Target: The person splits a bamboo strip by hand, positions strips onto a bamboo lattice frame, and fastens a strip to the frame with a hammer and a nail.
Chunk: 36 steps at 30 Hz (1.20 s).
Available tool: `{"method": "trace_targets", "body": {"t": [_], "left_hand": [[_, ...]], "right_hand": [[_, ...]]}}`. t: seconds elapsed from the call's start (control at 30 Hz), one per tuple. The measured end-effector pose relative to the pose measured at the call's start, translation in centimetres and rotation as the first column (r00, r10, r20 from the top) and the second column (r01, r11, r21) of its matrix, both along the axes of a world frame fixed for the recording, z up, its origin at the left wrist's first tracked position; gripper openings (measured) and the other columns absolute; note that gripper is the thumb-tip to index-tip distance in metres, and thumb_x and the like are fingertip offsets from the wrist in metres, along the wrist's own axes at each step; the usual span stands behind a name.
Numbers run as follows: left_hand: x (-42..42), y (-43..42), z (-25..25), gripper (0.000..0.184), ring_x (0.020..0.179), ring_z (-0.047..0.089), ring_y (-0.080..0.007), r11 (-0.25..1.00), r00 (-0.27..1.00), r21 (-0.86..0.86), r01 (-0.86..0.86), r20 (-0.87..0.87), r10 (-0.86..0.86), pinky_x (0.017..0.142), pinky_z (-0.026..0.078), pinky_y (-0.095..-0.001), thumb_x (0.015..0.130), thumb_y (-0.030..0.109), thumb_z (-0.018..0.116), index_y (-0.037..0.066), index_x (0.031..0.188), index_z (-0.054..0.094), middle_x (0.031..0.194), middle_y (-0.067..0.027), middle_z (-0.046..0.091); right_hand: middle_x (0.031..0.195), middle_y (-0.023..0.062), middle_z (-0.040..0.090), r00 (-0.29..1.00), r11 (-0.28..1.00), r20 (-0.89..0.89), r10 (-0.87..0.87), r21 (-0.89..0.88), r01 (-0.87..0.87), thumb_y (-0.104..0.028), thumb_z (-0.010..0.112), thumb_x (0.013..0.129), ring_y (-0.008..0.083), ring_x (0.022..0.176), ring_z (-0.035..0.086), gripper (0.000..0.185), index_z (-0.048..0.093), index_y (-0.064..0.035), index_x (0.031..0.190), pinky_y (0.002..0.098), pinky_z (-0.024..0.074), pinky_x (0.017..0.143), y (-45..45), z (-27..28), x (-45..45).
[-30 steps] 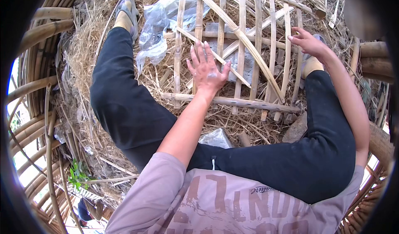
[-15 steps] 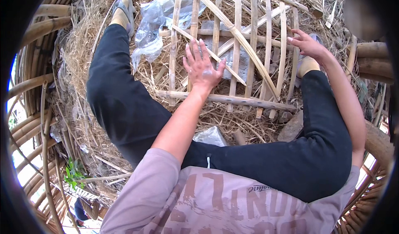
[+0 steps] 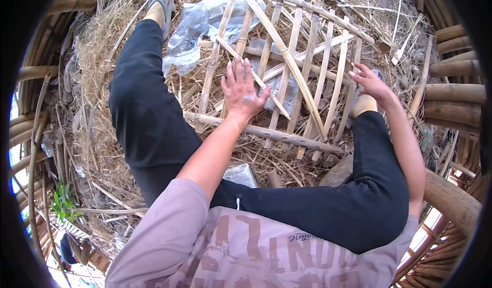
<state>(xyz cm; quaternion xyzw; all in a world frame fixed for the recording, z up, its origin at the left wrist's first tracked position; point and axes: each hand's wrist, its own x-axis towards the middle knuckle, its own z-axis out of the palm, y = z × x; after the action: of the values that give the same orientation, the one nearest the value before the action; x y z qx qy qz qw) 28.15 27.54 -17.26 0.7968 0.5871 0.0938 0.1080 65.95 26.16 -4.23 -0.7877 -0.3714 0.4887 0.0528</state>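
Observation:
A bamboo lattice panel (image 3: 289,57) of split strips lies on straw between my feet, with thin strips laid diagonally across it. Over its left half, my left hand (image 3: 242,94) is palm down with fingers stretched, nearest a thin diagonal strip (image 3: 253,76). Whether it presses on the slats I cannot tell. Beside the panel's right edge is my right hand (image 3: 372,86), its fingers apart and slightly bent, near the last slat. No object shows in it. A round bamboo crosspiece (image 3: 277,133) forms the panel's near side.
Crumpled clear plastic sheeting (image 3: 205,24) lies at the panel's upper left. A silvery block (image 3: 241,175) and a stone (image 3: 336,171) sit close to my legs. Curved bamboo walls (image 3: 456,91) rise on both sides. Loose bamboo strips (image 3: 406,42) lie at upper right.
The view has shifted and turned slightly, so the panel appears more slanted. My left hand stays over the slats; my right hand sits a little lower in view, still by the right edge.

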Motion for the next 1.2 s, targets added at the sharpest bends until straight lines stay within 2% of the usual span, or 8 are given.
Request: {"method": "trace_targets", "body": {"t": [0.23, 0.67, 0.77, 0.87, 0.97, 1.2], "left_hand": [[-0.1, 0.1, 0.3, 0.100, 0.151, 0.017, -0.0418, 1.000, 1.000, -0.016, -0.004, 0.011, 0.004, 0.116, 0.022, -0.0607, 0.089, 0.066, 0.054, 0.001, 0.158, 0.024, 0.167, -0.0189, 0.015], [-0.1, 0.1, 0.5, 0.099, 0.151, 0.018, -0.0423, 1.000, 1.000, -0.030, 0.004, 0.013, -0.004, 0.116, 0.022, -0.0610, 0.089, 0.065, 0.053, 0.000, 0.158, 0.024, 0.166, -0.0202, 0.015], [-0.1, 0.3, 0.4, 0.099, 0.152, 0.014, -0.0418, 0.998, 1.000, -0.063, 0.001, 0.031, 0.001, 0.118, 0.016, -0.0626, 0.090, 0.066, 0.051, 0.000, 0.158, 0.022, 0.167, -0.0196, 0.012], [-0.3, 0.4, 0.2, 0.100, 0.154, 0.010, -0.0396, 0.999, 1.000, -0.040, 0.014, -0.011, -0.015, 0.120, 0.009, -0.0641, 0.090, 0.066, 0.050, 0.000, 0.159, 0.021, 0.168, -0.0189, 0.009], [-0.5, 0.5, 0.0, 0.099, 0.155, 0.009, -0.0371, 0.997, 1.000, -0.077, 0.019, 0.018, -0.018, 0.120, 0.004, -0.0654, 0.090, 0.064, 0.050, -0.001, 0.158, 0.021, 0.168, -0.0188, 0.010], [-0.3, 1.1, 0.9, 0.098, 0.154, 0.013, -0.0382, 0.996, 0.999, -0.090, 0.023, 0.025, -0.021, 0.120, 0.005, -0.0668, 0.089, 0.062, 0.052, -0.002, 0.157, 0.023, 0.167, -0.0200, 0.013]], "right_hand": [[0.150, 0.0208, 0.048, 1.000, 1.000, 0.006, -0.026, 0.009, 0.026, -0.047, 0.063, 0.098, 0.0306, 0.134, 0.049, 0.080, 0.025, -0.0119, 0.159, 0.0440, 0.0446, 0.101, -0.1, 0.4, 0.2], [0.151, 0.0207, 0.048, 1.000, 0.999, 0.006, -0.027, -0.017, 0.027, -0.046, 0.064, 0.098, 0.0326, 0.137, 0.046, 0.081, 0.025, -0.0111, 0.159, 0.0478, 0.0421, 0.107, 0.1, 0.7, -0.2], [0.152, 0.0207, 0.046, 1.000, 1.000, 0.004, -0.015, -0.014, 0.015, -0.046, 0.064, 0.098, 0.0317, 0.139, 0.045, 0.081, 0.024, -0.0117, 0.159, 0.0483, 0.0418, 0.107, 0.0, 0.3, 0.1], [0.158, 0.0198, 0.037, 1.000, 0.998, -0.018, -0.019, -0.064, 0.018, -0.044, 0.061, 0.100, 0.0293, 0.146, 0.036, 0.072, 0.027, -0.0171, 0.159, 0.0501, 0.0389, 0.111, 0.2, 0.4, 0.1], [0.158, 0.0198, 0.038, 1.000, 0.998, -0.020, -0.012, -0.055, 0.011, -0.044, 0.060, 0.100, 0.0295, 0.146, 0.036, 0.072, 0.027, -0.0172, 0.159, 0.0503, 0.0388, 0.111, 0.4, 1.2, -0.8], [0.155, 0.0181, 0.042, 1.000, 0.999, -0.028, 0.011, -0.049, -0.012, -0.044, 0.060, 0.101, 0.0284, 0.143, 0.039, 0.071, 0.028, -0.0170, 0.158, 0.0500, 0.0392, 0.110, 0.4, 1.1, -1.1]]}}
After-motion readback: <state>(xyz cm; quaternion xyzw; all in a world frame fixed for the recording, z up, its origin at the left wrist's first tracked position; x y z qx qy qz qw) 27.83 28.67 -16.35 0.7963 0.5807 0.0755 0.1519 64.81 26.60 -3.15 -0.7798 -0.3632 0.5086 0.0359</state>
